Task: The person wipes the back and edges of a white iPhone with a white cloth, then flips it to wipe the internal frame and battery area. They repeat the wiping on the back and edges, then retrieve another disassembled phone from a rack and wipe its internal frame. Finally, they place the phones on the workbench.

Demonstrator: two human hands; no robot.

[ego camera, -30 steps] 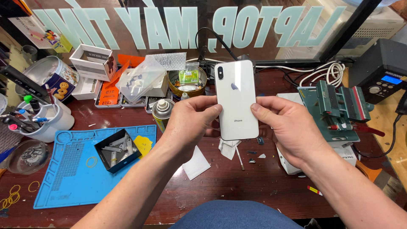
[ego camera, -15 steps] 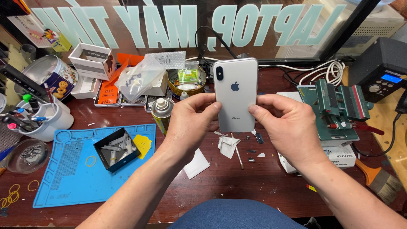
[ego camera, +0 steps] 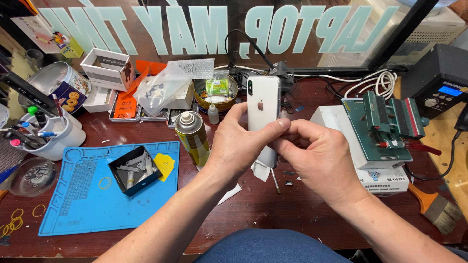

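Workbench of dark reddish wood [ego camera: 273, 214], set against a glass shopfront pane with pale lettering; cluttered along its far edge.

Item: white smartphone [ego camera: 263, 104], glossy back toward the camera, held upright and turned partly edge-on above the middle of the bench, not resting on it.

Left hand [ego camera: 241, 143]: fingers wrapped round the phone's lower half, thumb laid across the back and pressing toward the right edge.

Right hand [ego camera: 319, 158]: fingers curled together, tips bunched at the phone's lower right edge against the left thumb; exactly what they pinch there cannot be told.

Handling, by judgement: thin, rigid slab, light enough for one hand; the polished back looks slippery and glass-like, so likely to crack if dropped on the wood. Best held by the long side edges near the middle, as the left hand does, keeping pressure off the flat faces and the camera corner.

Surroundings:
- blue work mat [ego camera: 92, 204], near left edge, carrying a small black parts tray [ego camera: 134, 170] and a yellow slip.
- spray can [ego camera: 191, 137], just beside the mat's far right corner.
- white cup of pens and tools [ego camera: 48, 136], left edge.
- green clamp fixture [ego camera: 385, 126] on a white box, right side.
- brush with orange handle [ego camera: 434, 207], near right corner.
- coiled white cable [ego camera: 380, 80], far edge.
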